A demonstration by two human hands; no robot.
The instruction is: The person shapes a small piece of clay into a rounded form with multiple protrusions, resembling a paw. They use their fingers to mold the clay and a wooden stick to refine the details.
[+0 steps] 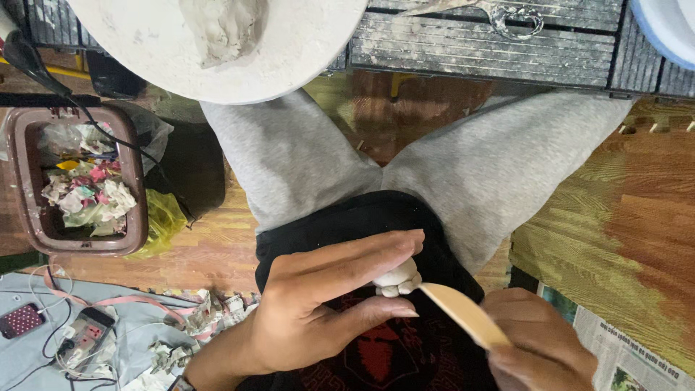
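My left hand [318, 297] pinches a small lump of white clay [397, 279] between fingers and thumb, held over my lap. My right hand [539, 340] grips a flat wooden modelling stick [463, 315], and the stick's tip touches the underside of the clay lump. Above my knees sits a round white board [289, 51] with a larger mass of grey clay [221, 25] on it.
A brown bin [29, 210] full of crumpled paper stands at the left. A power strip [81, 334] and cables lie on a grey cloth at lower left. Newspaper [630, 358] lies at lower right, a woven mat [637, 239] to the right, a dusty slatted bench [478, 43] above.
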